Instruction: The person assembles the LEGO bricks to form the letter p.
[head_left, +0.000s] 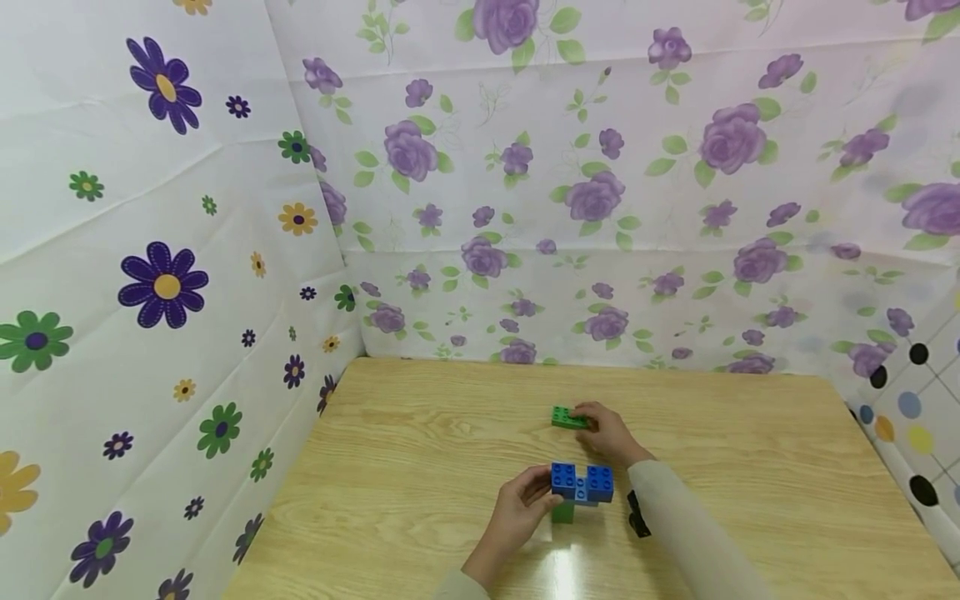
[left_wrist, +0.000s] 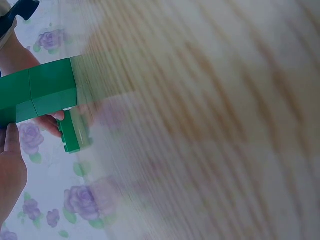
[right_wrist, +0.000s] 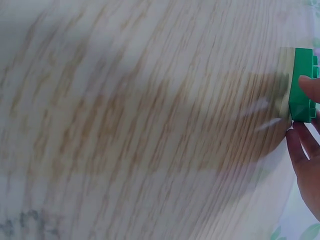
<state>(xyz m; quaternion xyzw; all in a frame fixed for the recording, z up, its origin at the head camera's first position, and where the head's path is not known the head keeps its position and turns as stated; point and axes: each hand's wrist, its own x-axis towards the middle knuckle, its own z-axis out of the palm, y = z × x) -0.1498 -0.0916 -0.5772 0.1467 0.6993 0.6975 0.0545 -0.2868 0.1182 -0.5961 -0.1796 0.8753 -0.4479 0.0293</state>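
My left hand (head_left: 519, 505) holds the side of a toy brick build, its thumb in front. Blue toy bricks (head_left: 564, 481) form the top in two raised blocks with a lower light-blue piece (head_left: 581, 490) between them. Below them stand green bricks (left_wrist: 50, 87), stacked down to the tabletop in the left wrist view. Farther back, my right hand (head_left: 603, 433) grips a separate green toy brick (head_left: 564, 417) by its right end. That brick lies studs up on the table, with the thumb on one side (right_wrist: 302, 75) in the right wrist view.
The wooden table (head_left: 420, 467) runs back to a flower-printed cloth (head_left: 465, 192). Another flowered cloth (head_left: 187, 350) borders the left side, and a dotted one (head_left: 915, 417) the right. A small black object (head_left: 637, 514) shows beside the right sleeve (head_left: 686, 521).
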